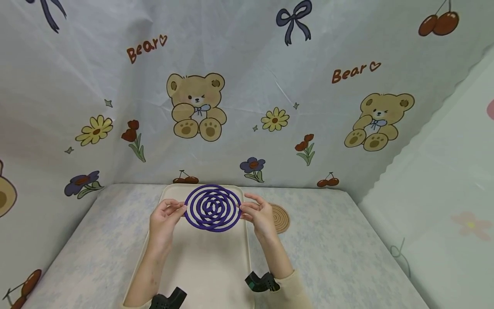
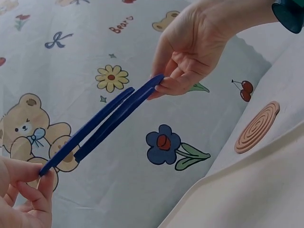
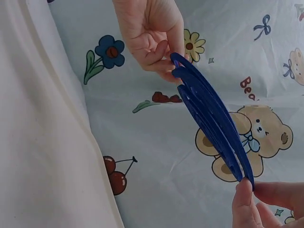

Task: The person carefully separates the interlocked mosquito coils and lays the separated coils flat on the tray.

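A blue-purple trivet (image 1: 211,223) of concentric rings is held up above the tray, its face towards the head camera. In the left wrist view the trivet (image 2: 102,115) is seen nearly edge-on, as two slanting blue layers; whether they are one piece or two, I cannot tell. My left hand (image 1: 165,219) pinches its left edge between thumb and fingers. At the opposite edge, my right hand (image 1: 261,216) grips with thumb and fingertips. Behind the right hand a brown ringed trivet (image 1: 281,218) lies on the table, partly hidden by that hand.
A cream tray (image 1: 208,266) with a low rim lies under both forearms. The pale mottled table (image 1: 332,249) extends on both sides of it. Behind stands a white cloth backdrop (image 1: 239,56) printed with bears and flowers. Each wrist carries a black camera (image 1: 262,282).
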Motion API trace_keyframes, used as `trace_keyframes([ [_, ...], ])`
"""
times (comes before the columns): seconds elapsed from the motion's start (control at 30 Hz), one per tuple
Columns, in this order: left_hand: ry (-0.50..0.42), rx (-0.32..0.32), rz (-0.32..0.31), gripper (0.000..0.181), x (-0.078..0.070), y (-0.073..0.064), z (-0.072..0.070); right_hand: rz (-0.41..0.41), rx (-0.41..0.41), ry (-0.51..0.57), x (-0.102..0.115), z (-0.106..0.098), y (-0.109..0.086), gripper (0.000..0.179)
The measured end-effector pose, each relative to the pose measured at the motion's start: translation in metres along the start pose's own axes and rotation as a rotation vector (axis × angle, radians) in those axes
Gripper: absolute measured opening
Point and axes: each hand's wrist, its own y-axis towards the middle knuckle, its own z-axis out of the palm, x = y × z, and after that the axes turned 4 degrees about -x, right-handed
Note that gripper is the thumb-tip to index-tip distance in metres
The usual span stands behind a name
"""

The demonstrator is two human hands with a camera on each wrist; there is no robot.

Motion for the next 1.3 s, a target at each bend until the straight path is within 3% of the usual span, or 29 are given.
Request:
trace_keyframes([
  [0.8,0.098,-0.193,-0.023,0.017,0.006,0.010,-0.012,-0.016,-0.104,0.042,-0.007,-0.002,0.002,0.032],
  [1.03,0.045,-0.234,-0.020,0.020,0.009,0.011,-0.016,-0.031,-0.106,0.068,-0.011,-0.004,0.002,0.027],
  [1.3,-0.017,-0.283,-0.021,0.009,0.012,0.019,-0.025,-0.038,-0.145,0.083,-0.014,-0.005,0.006,0.028],
])
